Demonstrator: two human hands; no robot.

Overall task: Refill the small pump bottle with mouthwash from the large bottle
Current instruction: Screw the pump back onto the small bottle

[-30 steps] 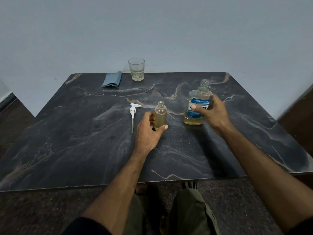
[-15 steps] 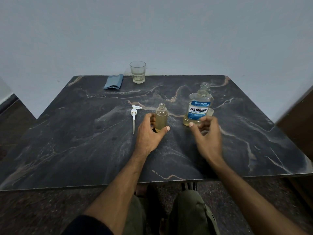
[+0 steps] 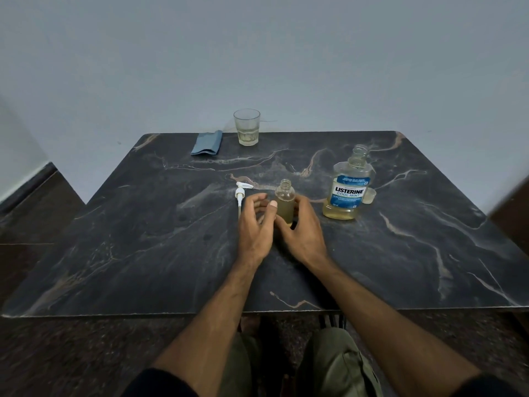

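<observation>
- Head view — a small clear round-shouldered bottle point(image 3: 285, 202), uncapped and partly filled with pale yellow liquid, stood upright on the dark marble-patterned tabletop point(image 3: 143, 239), between the two hands.
- The right hand point(image 3: 302, 229) wrapped the small bottle's lower body from the right, its fingers curled round the far side and its thumb across the near side.
- The left hand point(image 3: 256, 224) sat just left of the small bottle with fingers loosely bent and spread; its thumb tip lay against the bottle's left side, but whether the fingers actually gripped the glass could not be told.
- Just beyond the left fingertips lay a white plastic pump head with its long dip tube point(image 3: 240, 196), flat on the tabletop, the tube pointing toward the person.
- Well to the right of the right-hand fingers stood a large clear mouthwash bottle with a blue-and-white label point(image 3: 347, 187), upright and open, with yellow liquid only in its bottom part.
- A translucent cap point(image 3: 369, 195) rested just beside the large bottle's right side.
- Far beyond both hands, at the table's back edge — a clear drinking glass point(image 3: 246, 127) with a little pale liquid, and left of it a folded blue cloth point(image 3: 207, 142).
</observation>
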